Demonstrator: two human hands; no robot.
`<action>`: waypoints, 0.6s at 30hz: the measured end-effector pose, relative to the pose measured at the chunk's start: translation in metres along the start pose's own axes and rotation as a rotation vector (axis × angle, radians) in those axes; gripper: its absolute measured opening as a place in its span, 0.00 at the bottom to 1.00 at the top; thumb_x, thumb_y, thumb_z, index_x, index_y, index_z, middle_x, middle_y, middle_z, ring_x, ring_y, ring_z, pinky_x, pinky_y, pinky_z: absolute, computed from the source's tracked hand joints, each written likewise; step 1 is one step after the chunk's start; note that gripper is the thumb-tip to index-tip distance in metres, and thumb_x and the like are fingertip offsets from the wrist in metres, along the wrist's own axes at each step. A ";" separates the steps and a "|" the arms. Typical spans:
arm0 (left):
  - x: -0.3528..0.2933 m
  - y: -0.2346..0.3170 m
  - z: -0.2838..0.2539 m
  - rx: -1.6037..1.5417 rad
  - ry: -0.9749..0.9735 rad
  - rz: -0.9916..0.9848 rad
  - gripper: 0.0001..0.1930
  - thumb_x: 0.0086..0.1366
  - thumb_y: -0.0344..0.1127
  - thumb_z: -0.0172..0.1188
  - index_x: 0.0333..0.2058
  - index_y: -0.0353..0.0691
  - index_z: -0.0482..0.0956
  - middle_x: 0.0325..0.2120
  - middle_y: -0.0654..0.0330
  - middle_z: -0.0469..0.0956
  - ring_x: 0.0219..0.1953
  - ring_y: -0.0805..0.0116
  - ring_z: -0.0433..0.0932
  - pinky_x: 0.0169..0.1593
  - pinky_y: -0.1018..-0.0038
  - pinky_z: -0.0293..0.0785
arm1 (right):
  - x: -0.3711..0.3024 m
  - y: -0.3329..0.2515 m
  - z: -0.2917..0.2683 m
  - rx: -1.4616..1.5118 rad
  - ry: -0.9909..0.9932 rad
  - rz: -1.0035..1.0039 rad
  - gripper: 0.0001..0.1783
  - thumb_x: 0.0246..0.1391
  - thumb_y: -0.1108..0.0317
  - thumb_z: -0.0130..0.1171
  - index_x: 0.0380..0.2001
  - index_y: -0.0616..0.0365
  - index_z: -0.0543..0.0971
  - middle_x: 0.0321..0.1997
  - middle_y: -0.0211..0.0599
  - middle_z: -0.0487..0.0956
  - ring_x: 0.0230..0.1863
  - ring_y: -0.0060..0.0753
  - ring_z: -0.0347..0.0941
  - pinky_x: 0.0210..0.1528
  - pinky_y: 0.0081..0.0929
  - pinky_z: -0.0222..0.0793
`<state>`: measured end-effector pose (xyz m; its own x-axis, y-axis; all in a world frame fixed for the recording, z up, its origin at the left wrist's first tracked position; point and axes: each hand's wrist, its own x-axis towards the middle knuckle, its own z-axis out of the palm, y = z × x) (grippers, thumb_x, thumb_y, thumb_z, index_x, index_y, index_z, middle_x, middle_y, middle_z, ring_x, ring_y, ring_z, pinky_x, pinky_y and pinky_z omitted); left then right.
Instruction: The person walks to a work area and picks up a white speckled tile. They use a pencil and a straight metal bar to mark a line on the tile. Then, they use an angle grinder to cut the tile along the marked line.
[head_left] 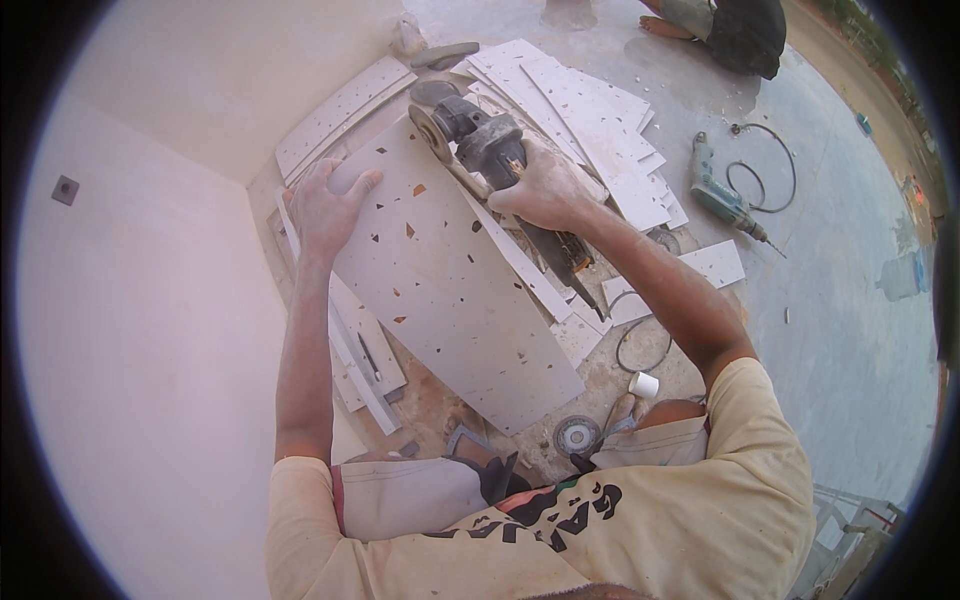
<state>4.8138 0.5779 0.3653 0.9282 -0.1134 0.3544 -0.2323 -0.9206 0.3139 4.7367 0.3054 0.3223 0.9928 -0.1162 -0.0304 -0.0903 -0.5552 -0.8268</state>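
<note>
A long speckled terrazzo-look tile [440,270] lies slanted in front of me, its near end by my knees. My left hand [328,212] is at its far left edge, thumb over the top face and fingers around the side. Dust coats both hands. My right hand [552,190] is wrapped around the body of an angle grinder [492,150], whose disc [432,132] stands at the tile's far right edge. Whether the disc touches the tile I cannot tell. The grinder's rear end and cord trail toward me below my right hand.
Several cut white tile pieces [590,120] are stacked beyond and right of the grinder. A green drill [722,185] with a coiled cord lies at the right. Near my knees are a round disc [577,436] and a white roll [644,385]. A wall [160,270] rises at left. Another person's foot [664,27] shows at the top.
</note>
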 end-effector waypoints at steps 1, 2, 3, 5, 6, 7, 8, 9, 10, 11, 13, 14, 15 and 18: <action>0.000 0.000 0.000 -0.001 0.005 0.004 0.25 0.56 0.57 0.70 0.43 0.43 0.84 0.34 0.56 0.84 0.51 0.54 0.72 0.57 0.59 0.68 | 0.000 -0.001 0.000 -0.004 0.005 -0.002 0.44 0.35 0.58 0.68 0.55 0.74 0.71 0.43 0.58 0.81 0.46 0.48 0.80 0.50 0.36 0.74; 0.001 -0.001 0.001 -0.013 -0.002 0.005 0.25 0.56 0.57 0.70 0.43 0.43 0.84 0.34 0.56 0.84 0.51 0.54 0.72 0.57 0.59 0.68 | 0.001 -0.001 -0.001 -0.008 0.010 -0.003 0.43 0.35 0.58 0.68 0.55 0.74 0.71 0.43 0.58 0.81 0.46 0.48 0.80 0.50 0.36 0.75; 0.002 -0.002 0.002 -0.026 -0.010 0.004 0.25 0.56 0.57 0.70 0.43 0.43 0.84 0.34 0.56 0.84 0.51 0.54 0.72 0.57 0.59 0.68 | 0.001 -0.001 -0.001 -0.008 0.005 -0.002 0.43 0.35 0.58 0.68 0.55 0.74 0.71 0.43 0.59 0.81 0.45 0.48 0.80 0.50 0.36 0.74; 0.003 -0.003 0.002 -0.037 -0.020 -0.006 0.25 0.56 0.57 0.70 0.43 0.43 0.84 0.34 0.56 0.84 0.50 0.54 0.72 0.57 0.59 0.69 | 0.002 -0.002 -0.001 -0.008 -0.006 0.001 0.42 0.35 0.58 0.68 0.54 0.74 0.72 0.42 0.59 0.81 0.45 0.48 0.80 0.50 0.36 0.74; 0.002 0.000 0.002 -0.036 -0.023 -0.016 0.25 0.56 0.57 0.70 0.43 0.43 0.84 0.34 0.56 0.84 0.50 0.54 0.72 0.57 0.59 0.69 | 0.003 -0.002 -0.001 -0.010 -0.003 0.000 0.42 0.35 0.58 0.68 0.53 0.74 0.72 0.42 0.59 0.81 0.45 0.48 0.80 0.49 0.36 0.74; 0.002 0.001 0.002 -0.035 -0.026 -0.026 0.25 0.56 0.57 0.70 0.43 0.43 0.84 0.34 0.55 0.84 0.50 0.54 0.72 0.57 0.59 0.69 | 0.003 -0.002 -0.001 -0.012 0.000 -0.001 0.42 0.35 0.58 0.68 0.53 0.74 0.72 0.41 0.58 0.81 0.45 0.48 0.80 0.49 0.37 0.74; 0.002 0.001 0.002 -0.024 -0.018 -0.023 0.25 0.56 0.57 0.70 0.43 0.43 0.84 0.34 0.55 0.84 0.50 0.53 0.72 0.57 0.59 0.69 | 0.004 -0.002 -0.001 -0.014 0.003 -0.003 0.41 0.35 0.58 0.68 0.53 0.74 0.72 0.41 0.58 0.81 0.44 0.48 0.80 0.49 0.37 0.74; 0.002 0.001 0.002 -0.010 -0.009 -0.020 0.26 0.56 0.57 0.70 0.44 0.43 0.84 0.34 0.55 0.84 0.50 0.53 0.72 0.57 0.59 0.69 | 0.004 -0.002 -0.001 -0.012 0.002 -0.004 0.41 0.35 0.57 0.68 0.53 0.73 0.72 0.41 0.58 0.81 0.44 0.48 0.80 0.49 0.37 0.74; 0.001 0.001 0.002 0.003 0.000 -0.018 0.26 0.55 0.57 0.71 0.44 0.43 0.84 0.34 0.55 0.84 0.50 0.53 0.72 0.57 0.59 0.69 | 0.005 -0.002 0.000 -0.010 0.000 -0.005 0.41 0.35 0.57 0.68 0.52 0.73 0.72 0.41 0.58 0.81 0.44 0.48 0.80 0.49 0.37 0.74; 0.002 -0.001 0.002 -0.007 0.000 -0.014 0.26 0.55 0.57 0.71 0.44 0.42 0.84 0.34 0.55 0.84 0.49 0.53 0.73 0.57 0.59 0.70 | 0.006 -0.002 0.001 -0.008 -0.001 -0.006 0.41 0.34 0.57 0.68 0.52 0.73 0.72 0.40 0.57 0.81 0.43 0.48 0.80 0.48 0.37 0.74; 0.003 -0.005 0.003 -0.027 -0.001 -0.004 0.27 0.55 0.57 0.71 0.45 0.42 0.84 0.33 0.54 0.85 0.48 0.52 0.74 0.57 0.59 0.70 | 0.009 -0.003 0.002 -0.019 -0.012 0.011 0.41 0.34 0.57 0.69 0.52 0.73 0.72 0.40 0.57 0.81 0.43 0.48 0.80 0.48 0.37 0.74; 0.004 -0.007 0.004 -0.027 0.020 0.018 0.26 0.55 0.58 0.71 0.43 0.42 0.84 0.33 0.55 0.84 0.46 0.55 0.76 0.58 0.60 0.66 | 0.011 -0.003 0.003 -0.024 -0.017 0.019 0.41 0.34 0.57 0.69 0.52 0.73 0.72 0.40 0.57 0.81 0.43 0.48 0.80 0.48 0.37 0.74; 0.003 -0.008 0.007 -0.027 0.039 0.038 0.25 0.55 0.58 0.70 0.40 0.42 0.83 0.32 0.56 0.84 0.43 0.58 0.78 0.59 0.62 0.62 | 0.012 -0.001 0.004 -0.015 -0.005 0.005 0.42 0.34 0.57 0.69 0.52 0.73 0.72 0.40 0.57 0.81 0.43 0.48 0.80 0.48 0.37 0.74; 0.006 -0.009 0.009 -0.059 -0.002 0.009 0.25 0.56 0.59 0.70 0.39 0.42 0.83 0.33 0.56 0.84 0.41 0.59 0.81 0.60 0.61 0.59 | 0.014 0.006 0.007 -0.001 0.022 -0.006 0.43 0.34 0.56 0.70 0.53 0.74 0.72 0.40 0.58 0.81 0.44 0.48 0.80 0.48 0.37 0.74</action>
<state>4.8241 0.5821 0.3567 0.9266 -0.1225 0.3554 -0.2573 -0.8960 0.3620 4.7508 0.3061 0.3127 0.9913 -0.1311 -0.0130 -0.0845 -0.5572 -0.8261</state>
